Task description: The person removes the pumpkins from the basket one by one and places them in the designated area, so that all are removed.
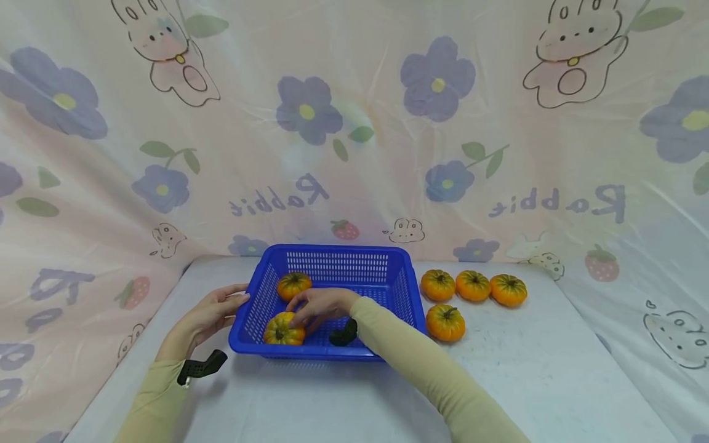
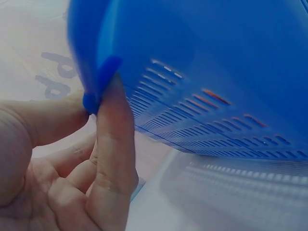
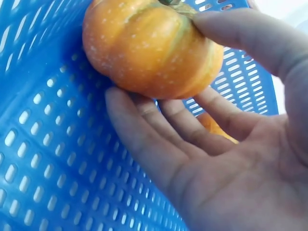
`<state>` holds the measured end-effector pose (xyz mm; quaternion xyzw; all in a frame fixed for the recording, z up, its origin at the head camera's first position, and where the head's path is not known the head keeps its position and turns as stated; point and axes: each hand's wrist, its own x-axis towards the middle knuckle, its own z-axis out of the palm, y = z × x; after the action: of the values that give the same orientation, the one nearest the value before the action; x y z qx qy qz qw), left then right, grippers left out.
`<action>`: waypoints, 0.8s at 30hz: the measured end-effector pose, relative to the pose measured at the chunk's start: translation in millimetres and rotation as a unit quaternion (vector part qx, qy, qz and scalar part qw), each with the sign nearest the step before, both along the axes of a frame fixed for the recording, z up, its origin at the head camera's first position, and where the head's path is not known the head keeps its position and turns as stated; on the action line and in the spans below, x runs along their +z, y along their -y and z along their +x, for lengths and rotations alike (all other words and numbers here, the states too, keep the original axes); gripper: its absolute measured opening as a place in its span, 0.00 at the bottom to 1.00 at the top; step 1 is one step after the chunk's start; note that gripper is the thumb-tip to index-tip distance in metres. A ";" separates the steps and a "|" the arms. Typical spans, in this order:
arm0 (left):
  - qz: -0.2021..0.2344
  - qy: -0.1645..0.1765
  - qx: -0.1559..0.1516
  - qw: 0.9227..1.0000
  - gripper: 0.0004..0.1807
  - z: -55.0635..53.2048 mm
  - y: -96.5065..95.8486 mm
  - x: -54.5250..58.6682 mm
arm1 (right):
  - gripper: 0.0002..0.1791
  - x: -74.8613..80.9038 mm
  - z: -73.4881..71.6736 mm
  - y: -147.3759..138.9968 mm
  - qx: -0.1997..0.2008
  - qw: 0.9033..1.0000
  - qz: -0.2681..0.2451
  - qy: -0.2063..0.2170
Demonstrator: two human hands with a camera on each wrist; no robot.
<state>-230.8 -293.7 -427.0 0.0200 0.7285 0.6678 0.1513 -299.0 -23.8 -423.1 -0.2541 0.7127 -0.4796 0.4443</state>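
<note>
A blue plastic basket (image 1: 346,251) with slotted walls stands on the table. At its left rim, my left hand (image 1: 209,318) pinches the edge between thumb and fingers, as the left wrist view shows up close. Inside the basket, my right hand (image 1: 321,306) holds a small orange pumpkin (image 1: 284,330) near the front left corner, thumb on its top and fingers around its side and underneath. A second pumpkin (image 1: 294,286) lies behind it along the left wall. In the right wrist view the held pumpkin (image 3: 151,50) shows pale specks, and part of the other pumpkin appears below it.
Several more pumpkins are on the table right of the basket: three in a back row, the middle one (image 1: 473,285) among them, and one in front (image 1: 445,322). A printed cloth (image 1: 365,154) hangs behind the white table (image 1: 532,369).
</note>
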 end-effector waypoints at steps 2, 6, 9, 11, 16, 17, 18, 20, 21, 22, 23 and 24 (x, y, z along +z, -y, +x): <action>-0.001 0.001 0.002 1.000 0.37 0.0 -0.3 1.1 | 0.21 1.0 -0.6 0.0 0.004 1.000 0.003 0.004; -0.003 0.002 0.005 1.000 0.37 0.2 -0.5 1.9 | 0.21 1.8 -1.2 0.0 0.011 1.000 0.002 0.005; -0.005 0.002 0.006 1.000 0.37 0.6 -0.4 0.8 | 0.21 1.4 -0.8 -0.2 0.018 1.000 0.002 0.002; -0.006 0.001 0.005 1.000 0.37 0.9 -0.5 0.3 | 0.20 1.7 -0.4 -0.7 0.020 1.000 0.002 -0.003; -0.007 -0.006 0.003 1.000 0.36 1.5 -1.6 -0.4 | 0.20 2.9 0.0 -1.3 0.021 1.000 -0.003 -0.010; -0.006 -0.007 0.003 1.000 0.36 1.6 -1.8 -0.4 | 0.20 3.3 -0.2 -1.5 0.019 1.000 -0.006 -0.010; -0.006 -0.008 0.003 1.000 0.36 1.6 -1.9 -0.4 | 0.20 3.8 -0.5 -1.8 0.017 1.000 -0.009 -0.010; -0.007 -0.009 0.002 1.000 0.36 1.7 -2.0 -0.3 | 0.21 5.0 -1.7 -2.7 0.010 1.000 -0.018 -0.013; -0.008 -0.008 0.002 1.000 0.36 1.6 -1.9 -0.2 | 0.20 5.6 -2.7 -3.2 0.005 1.000 -0.023 -0.013; -0.008 -0.008 0.003 1.000 0.36 1.6 -1.8 -0.2 | 0.21 6.6 -3.6 -3.7 0.001 1.000 -0.028 -0.014; -0.008 -0.008 0.004 1.000 0.36 1.5 -1.6 -0.2 | 0.21 7.6 -4.7 -4.3 -0.005 0.999 -0.034 -0.014; -0.008 -0.008 0.004 1.000 0.36 1.4 -1.4 -0.2 | 0.21 8.6 -5.9 -5.1 -0.011 0.999 -0.039 -0.015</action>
<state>-229.4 -292.2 -427.2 0.0211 0.7353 0.6622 0.1432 -304.9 -18.7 -414.5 -0.2707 0.7026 -0.5079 0.4184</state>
